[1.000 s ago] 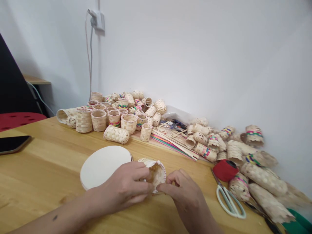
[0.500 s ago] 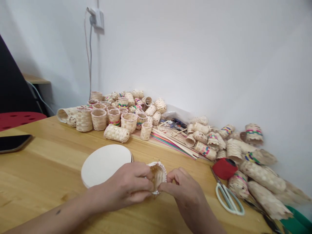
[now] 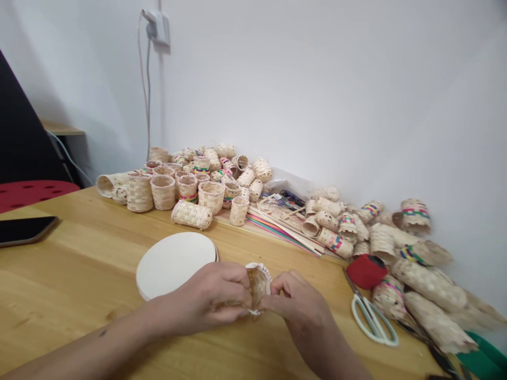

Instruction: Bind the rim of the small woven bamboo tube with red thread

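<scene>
A small woven basket (image 3: pixel 259 282) lies tilted between my hands, its mouth facing me and its rim wrapped in white with pinkish marks. My left hand (image 3: pixel 224 293) is closed around its left side, fingers curled at the rim. On the right side of the rim, my right hand (image 3: pixel 293 298) pinches with thumb and forefinger; whether a thread is between them is too small to tell. Behind my left hand rests a stack of round white discs (image 3: pixel 176 264), partly covered by that hand.
Many woven baskets (image 3: pixel 209 196) crowd the back of the table, with more at right (image 3: pixel 382 240). Coloured strips (image 3: pixel 283 229) lie between them. White-handled scissors (image 3: pixel 374 319) and a red object (image 3: pixel 366 272) are at right. A phone (image 3: pixel 26 230) lies at left.
The view has shifted slightly. My left hand has closed a little more over the basket's left rim; my right hand still pinches the right edge.
</scene>
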Demonstrator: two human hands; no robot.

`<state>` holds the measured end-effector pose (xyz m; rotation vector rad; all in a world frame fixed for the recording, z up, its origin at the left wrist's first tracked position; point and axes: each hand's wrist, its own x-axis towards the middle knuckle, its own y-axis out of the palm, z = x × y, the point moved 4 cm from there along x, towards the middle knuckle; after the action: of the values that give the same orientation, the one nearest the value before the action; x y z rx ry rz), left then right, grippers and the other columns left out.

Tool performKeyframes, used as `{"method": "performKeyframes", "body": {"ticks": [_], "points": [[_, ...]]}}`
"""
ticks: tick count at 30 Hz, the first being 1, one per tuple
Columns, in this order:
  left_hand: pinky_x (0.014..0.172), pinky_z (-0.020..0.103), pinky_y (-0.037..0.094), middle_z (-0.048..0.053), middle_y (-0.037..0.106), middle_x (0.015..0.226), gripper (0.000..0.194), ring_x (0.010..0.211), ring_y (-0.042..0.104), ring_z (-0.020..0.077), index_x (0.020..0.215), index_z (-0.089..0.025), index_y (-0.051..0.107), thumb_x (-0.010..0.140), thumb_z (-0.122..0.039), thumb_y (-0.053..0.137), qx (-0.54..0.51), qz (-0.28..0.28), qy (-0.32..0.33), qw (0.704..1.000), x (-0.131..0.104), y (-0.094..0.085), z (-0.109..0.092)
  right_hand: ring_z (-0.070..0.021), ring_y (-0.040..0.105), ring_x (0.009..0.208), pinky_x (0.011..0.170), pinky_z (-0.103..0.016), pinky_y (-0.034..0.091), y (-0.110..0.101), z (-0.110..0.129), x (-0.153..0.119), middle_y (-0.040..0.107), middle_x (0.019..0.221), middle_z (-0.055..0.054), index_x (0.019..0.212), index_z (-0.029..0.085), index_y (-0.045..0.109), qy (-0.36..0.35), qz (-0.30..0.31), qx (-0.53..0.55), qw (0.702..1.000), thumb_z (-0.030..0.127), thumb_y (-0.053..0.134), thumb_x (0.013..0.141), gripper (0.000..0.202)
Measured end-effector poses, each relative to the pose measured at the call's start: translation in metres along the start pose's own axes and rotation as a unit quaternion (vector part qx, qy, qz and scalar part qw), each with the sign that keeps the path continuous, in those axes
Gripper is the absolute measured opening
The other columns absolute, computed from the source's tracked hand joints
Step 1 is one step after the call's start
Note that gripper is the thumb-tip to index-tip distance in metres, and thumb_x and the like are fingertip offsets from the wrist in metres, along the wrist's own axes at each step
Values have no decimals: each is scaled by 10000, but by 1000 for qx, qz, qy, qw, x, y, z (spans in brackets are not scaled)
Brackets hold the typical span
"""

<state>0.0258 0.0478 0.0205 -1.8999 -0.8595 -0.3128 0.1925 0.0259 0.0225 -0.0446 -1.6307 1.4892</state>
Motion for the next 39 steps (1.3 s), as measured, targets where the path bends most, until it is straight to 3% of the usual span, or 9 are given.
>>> {"method": "performKeyframes", "body": {"ticks": [10, 16, 21, 25, 28, 31, 35, 39], "points": [[633, 217, 398, 49, 611, 784, 165, 707, 556, 130, 794, -148, 649, 912, -181, 538, -42, 12, -17, 999, -1, 2, 2, -126, 475, 646, 549, -242, 308, -3, 10, 4, 542, 701, 8, 772, 223, 648, -24, -2, -7, 1000, 46, 417, 900, 318], [702, 230, 440, 50, 612, 806, 190, 763, 576, 142, 828, -137, 655, 911, -273, 552, -154, -36, -65, 985, -3, 1, 13, -145, 583, 735, 626, -240, 461, -10, 6, 4, 642, 802, -18, 1022, 235, 633, 29, -30, 69, 997, 132, 446, 944, 227], [727, 257, 451, 64, 628, 833, 218, 793, 583, 159, 901, -139, 683, 916, -304, 543, -180, -27, -92, 979, -4, 6, 15, -153, 619, 754, 665, -248, 500, -9, 1, 5, 670, 817, -13, 925, 234, 629, 82, -60, 79, 992, 204, 497, 938, 136], [719, 252, 448, 58, 628, 834, 210, 782, 583, 153, 927, -154, 703, 917, -291, 543, -179, -43, -86, 979, -4, 7, 14, -159, 618, 713, 624, -252, 475, -2, 4, 4, 669, 770, -3, 854, 231, 604, 109, -91, 71, 987, 246, 510, 937, 127], [687, 241, 437, 48, 618, 801, 207, 746, 567, 144, 888, -145, 703, 915, -275, 544, -169, -65, -87, 980, -4, 8, 16, -159, 631, 764, 806, -315, 452, 3, 9, 3, 691, 825, 4, 936, 237, 593, 87, -108, 35, 990, 179, 484, 940, 123], [647, 231, 430, 48, 611, 780, 206, 716, 558, 140, 888, -138, 707, 910, -270, 550, -169, -91, -94, 977, -4, 8, 18, -163, 632, 853, 1004, -417, 326, 7, 13, 1, 695, 917, -4, 1058, 240, 559, 57, -91, 6, 994, 109, 456, 920, 216], [630, 232, 437, 49, 600, 760, 208, 709, 566, 146, 890, -139, 716, 907, -266, 552, -154, -119, -103, 975, -4, 5, 20, -182, 614, 939, 1048, -453, 269, 9, 15, 1, 686, 963, -16, 1088, 243, 531, 40, -82, -3, 996, 119, 500, 886, 239], [638, 226, 435, 40, 599, 743, 177, 707, 563, 142, 835, -139, 705, 892, -226, 562, -143, -127, -104, 976, -5, 6, 20, -168, 618, 896, 1066, -435, 228, 11, 16, 4, 684, 878, 9, 973, 255, 585, 32, -92, -16, 995, 192, 510, 923, 110]]}}
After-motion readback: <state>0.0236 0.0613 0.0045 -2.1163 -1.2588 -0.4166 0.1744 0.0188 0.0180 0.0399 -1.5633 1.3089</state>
